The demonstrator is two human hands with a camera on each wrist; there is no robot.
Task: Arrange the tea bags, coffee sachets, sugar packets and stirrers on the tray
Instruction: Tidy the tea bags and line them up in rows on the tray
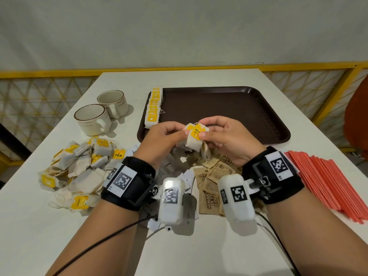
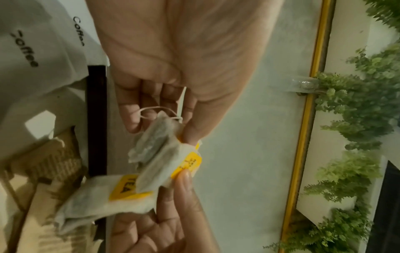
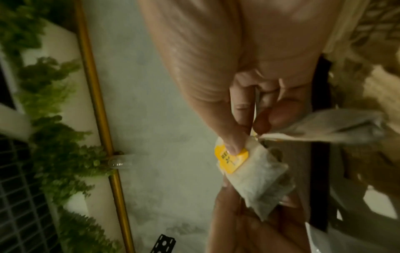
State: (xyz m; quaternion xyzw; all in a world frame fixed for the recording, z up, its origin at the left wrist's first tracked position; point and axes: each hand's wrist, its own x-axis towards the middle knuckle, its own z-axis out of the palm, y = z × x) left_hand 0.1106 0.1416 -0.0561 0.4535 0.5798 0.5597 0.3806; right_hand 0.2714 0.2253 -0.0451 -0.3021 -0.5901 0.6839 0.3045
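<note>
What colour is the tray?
Dark brown; the tray shows best in the head view.

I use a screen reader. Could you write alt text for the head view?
Both hands, left hand and right hand, pinch tea bags above a brown tray holding one row of tea bags.

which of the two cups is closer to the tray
The far cup, the one farther from the person; it stands nearer the tray's left edge, while the near cup sits farther left, beside the loose tea bag pile.
</note>
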